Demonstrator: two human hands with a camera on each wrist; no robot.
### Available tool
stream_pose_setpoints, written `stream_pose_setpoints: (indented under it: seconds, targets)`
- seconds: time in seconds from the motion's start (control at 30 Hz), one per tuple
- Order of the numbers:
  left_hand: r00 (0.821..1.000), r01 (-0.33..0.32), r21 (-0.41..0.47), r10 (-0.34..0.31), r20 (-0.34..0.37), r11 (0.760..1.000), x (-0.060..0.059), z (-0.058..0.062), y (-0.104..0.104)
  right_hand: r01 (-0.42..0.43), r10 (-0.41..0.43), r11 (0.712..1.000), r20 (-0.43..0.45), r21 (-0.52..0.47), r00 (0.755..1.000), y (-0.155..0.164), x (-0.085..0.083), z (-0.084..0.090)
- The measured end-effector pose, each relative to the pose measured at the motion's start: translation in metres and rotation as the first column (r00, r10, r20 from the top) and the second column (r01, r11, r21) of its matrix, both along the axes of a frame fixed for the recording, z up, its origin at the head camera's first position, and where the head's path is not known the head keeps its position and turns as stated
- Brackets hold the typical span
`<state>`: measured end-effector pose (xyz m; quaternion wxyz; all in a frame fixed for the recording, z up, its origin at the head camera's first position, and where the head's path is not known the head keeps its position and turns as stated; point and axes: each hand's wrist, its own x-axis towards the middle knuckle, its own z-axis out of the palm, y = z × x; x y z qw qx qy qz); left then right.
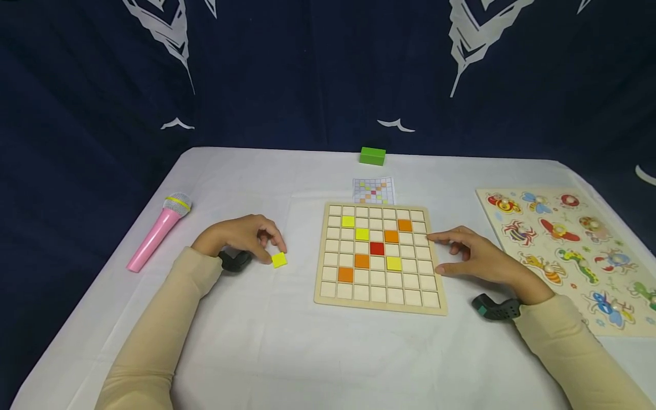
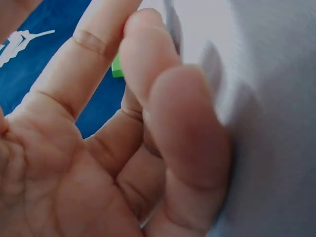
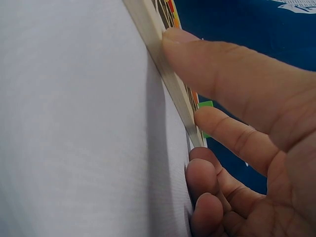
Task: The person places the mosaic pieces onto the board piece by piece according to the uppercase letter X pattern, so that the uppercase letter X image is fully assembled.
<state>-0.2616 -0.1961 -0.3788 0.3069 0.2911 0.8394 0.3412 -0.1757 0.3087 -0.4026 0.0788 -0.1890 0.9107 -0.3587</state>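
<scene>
Yellow tile (image 1: 279, 260) lies on the white tablecloth (image 1: 266, 341), just left of the wooden grid board (image 1: 381, 259). I see the left hand (image 1: 241, 236) with curled fingers at this tile; it seems to pinch it, but I cannot tell for sure. The right hand (image 1: 474, 256) rests loosely spread at the board's right edge, thumb (image 3: 217, 59) touching the rim, holding nothing. A pink microphone (image 1: 159, 232) lies far left.

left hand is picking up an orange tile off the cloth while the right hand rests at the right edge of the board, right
Not quite: the tile at the left hand is yellow, not orange, as the head view shows. The right hand does rest at the right edge of the board.
</scene>
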Motion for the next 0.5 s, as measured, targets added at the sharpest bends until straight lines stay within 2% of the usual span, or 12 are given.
stream_pose_setpoints:
  seconds: [0.37,0.5]
  targets:
    - [0.999,-0.034,0.008,0.034,-0.015,0.999,-0.0007,-0.0021,0.0024,0.000,0.000,1.000,0.005,0.006,1.000,0.0000,-0.0002,0.0007]
    - [0.999,-0.031,0.010,0.031,-0.045,0.999,-0.0005,-0.0030,0.0027,0.003,-0.003,1.000,0.005,0.012,1.000,-0.0004,-0.0004,0.0008]
